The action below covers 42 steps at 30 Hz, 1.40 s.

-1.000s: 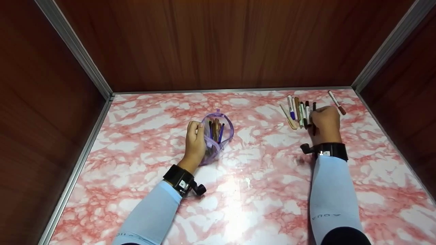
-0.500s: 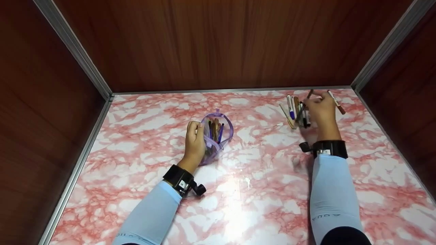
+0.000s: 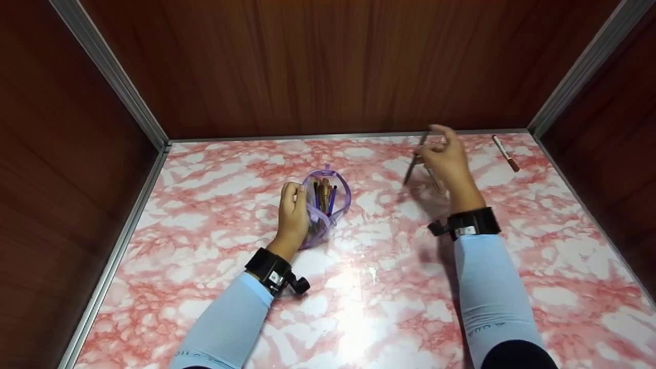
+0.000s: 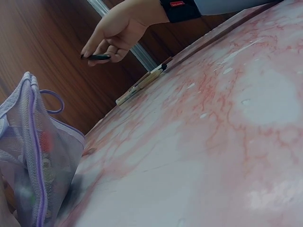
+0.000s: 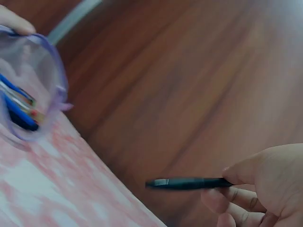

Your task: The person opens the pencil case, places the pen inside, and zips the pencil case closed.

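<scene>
My left hand (image 3: 294, 211) grips the side of a purple-trimmed mesh pencil pouch (image 3: 349, 193), holding its mouth wide. Several pens (image 3: 325, 196), some with blue parts, stand inside the pouch. My right hand (image 3: 448, 160) pinches a dark pen (image 5: 184, 183) between thumb and fingers, raised above the table to the right of the pouch. Seen from the right wrist, the pen points toward the pouch side. Behind the right hand lie more pens (image 3: 434, 180) on the table, mostly hidden by it.
Apart from the other pens, a white marker with a brown cap (image 3: 506, 154) lies near the back right corner. The table (image 3: 379, 292) has a red-and-white marbled top. Dark wood panels (image 3: 353, 66) with metal edging stand along the back and both sides.
My right hand has picked up the dark pen from the row, lifted it and carried it left. My left hand and the pouch have stayed in place.
</scene>
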Each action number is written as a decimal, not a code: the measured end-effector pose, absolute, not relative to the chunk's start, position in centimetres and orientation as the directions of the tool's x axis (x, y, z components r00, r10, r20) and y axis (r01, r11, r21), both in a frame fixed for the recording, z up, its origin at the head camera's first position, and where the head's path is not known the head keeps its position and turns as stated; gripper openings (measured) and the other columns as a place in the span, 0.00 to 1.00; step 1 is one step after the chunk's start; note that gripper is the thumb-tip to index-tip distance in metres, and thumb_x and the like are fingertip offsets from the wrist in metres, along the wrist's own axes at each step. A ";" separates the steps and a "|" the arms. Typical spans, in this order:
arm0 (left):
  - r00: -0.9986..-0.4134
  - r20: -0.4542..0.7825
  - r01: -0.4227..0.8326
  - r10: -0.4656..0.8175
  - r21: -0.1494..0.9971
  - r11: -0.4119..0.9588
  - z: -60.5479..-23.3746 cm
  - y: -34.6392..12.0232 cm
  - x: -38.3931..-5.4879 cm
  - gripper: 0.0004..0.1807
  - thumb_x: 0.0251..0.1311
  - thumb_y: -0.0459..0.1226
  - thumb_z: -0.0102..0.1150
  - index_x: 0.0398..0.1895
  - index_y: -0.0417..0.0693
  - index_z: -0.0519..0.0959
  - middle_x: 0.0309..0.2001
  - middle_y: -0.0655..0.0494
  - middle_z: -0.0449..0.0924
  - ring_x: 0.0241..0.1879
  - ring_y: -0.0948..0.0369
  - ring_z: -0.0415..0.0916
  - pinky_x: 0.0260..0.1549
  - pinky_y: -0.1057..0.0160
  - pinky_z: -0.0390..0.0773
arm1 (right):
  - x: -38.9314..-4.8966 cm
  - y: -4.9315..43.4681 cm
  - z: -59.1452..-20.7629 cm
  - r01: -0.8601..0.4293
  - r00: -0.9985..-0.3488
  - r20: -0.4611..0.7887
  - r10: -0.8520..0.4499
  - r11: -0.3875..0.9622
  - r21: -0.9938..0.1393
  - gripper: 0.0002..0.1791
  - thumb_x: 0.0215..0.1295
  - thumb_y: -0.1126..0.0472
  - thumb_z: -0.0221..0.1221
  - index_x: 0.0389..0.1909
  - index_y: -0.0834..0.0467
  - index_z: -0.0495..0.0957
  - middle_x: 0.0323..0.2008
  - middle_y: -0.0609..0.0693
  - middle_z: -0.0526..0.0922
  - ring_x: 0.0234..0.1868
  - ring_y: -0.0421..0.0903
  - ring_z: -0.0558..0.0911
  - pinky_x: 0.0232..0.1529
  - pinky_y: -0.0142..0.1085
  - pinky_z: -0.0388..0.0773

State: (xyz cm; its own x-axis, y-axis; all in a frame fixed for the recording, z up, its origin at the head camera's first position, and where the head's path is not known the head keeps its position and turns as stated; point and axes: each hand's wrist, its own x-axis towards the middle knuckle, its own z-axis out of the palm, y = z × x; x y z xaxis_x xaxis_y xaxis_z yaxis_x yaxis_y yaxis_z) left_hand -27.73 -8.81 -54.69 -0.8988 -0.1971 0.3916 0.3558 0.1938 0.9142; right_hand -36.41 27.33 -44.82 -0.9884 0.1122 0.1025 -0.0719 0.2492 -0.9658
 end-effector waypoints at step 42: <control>-0.887 0.419 0.387 -0.196 0.904 0.180 -54.9 -8.8 -27.9 0.12 0.86 0.32 0.50 0.39 0.36 0.73 0.42 0.53 0.67 0.46 0.61 0.67 0.50 0.64 0.70 | -31.3 11.4 -49.6 -0.274 -0.921 0.105 -0.375 0.431 -0.860 0.19 0.77 0.73 0.65 0.65 0.68 0.87 0.54 0.64 0.94 0.53 0.58 0.95 0.50 0.30 0.90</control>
State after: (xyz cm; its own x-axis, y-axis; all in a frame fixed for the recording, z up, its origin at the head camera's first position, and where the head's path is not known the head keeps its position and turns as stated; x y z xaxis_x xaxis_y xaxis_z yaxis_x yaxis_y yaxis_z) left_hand -27.87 -8.78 -54.89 -0.8867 -0.1965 0.4185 0.3870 0.1799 0.9044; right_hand -31.33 11.44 -49.65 -0.9209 -0.3753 0.1051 -0.2737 0.4309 -0.8599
